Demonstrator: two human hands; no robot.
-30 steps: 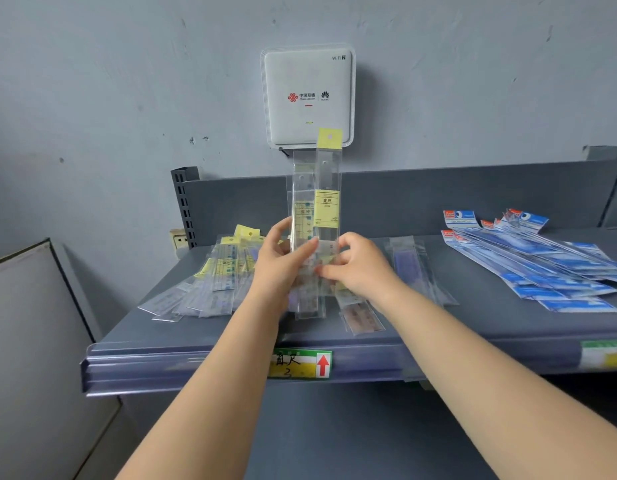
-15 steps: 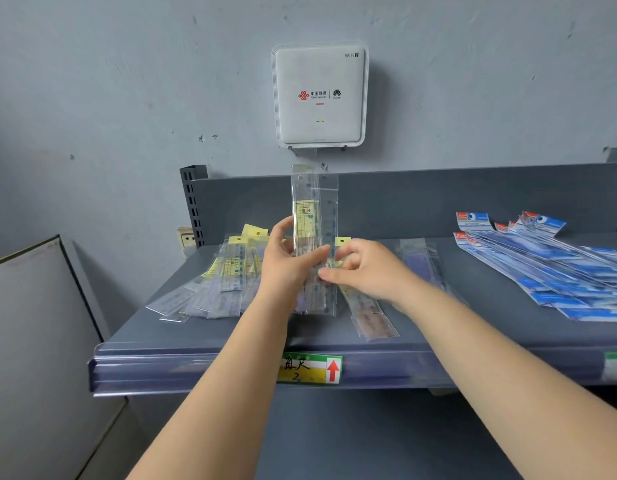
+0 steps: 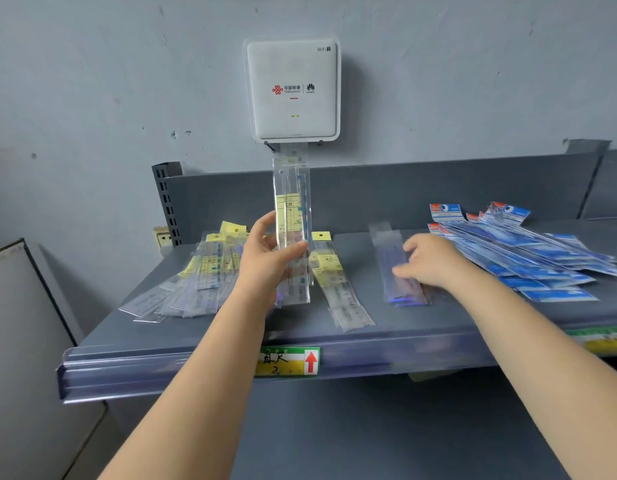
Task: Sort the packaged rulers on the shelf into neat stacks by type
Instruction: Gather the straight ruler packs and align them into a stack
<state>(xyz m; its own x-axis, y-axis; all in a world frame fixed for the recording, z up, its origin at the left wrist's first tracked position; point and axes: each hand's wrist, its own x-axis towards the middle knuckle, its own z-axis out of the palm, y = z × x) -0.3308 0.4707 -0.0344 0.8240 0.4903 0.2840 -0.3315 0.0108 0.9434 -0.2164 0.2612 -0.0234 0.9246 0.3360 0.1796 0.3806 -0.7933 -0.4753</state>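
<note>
My left hand (image 3: pixel 269 259) grips a small upright bundle of clear ruler packs with yellow labels (image 3: pixel 292 216), its lower end on the grey shelf (image 3: pixel 196 336). My right hand (image 3: pixel 430 259) lies with straight fingers on a few clear packs (image 3: pixel 390 265) flat in the shelf's middle right. A loose pile of yellow-tagged clear packs (image 3: pixel 203 271) spreads at the left. Two more yellow-tagged packs (image 3: pixel 335 289) lie just right of the held bundle. Long blue ruler packs (image 3: pixel 529 258) fan out at the right.
A white router box (image 3: pixel 292 90) hangs on the wall above the shelf. A yellow and green price tag with a red arrow (image 3: pixel 288 362) sits on the shelf's front rail. A slotted upright (image 3: pixel 166 202) stands at the back left, a grey cabinet (image 3: pixel 26 341) beside the shelf.
My right hand let go of the upright bundle and moved right onto the flat clear packs. A yellow-tagged pack from the bundle now lies on the shelf. The left hand keeps holding the bundle.
</note>
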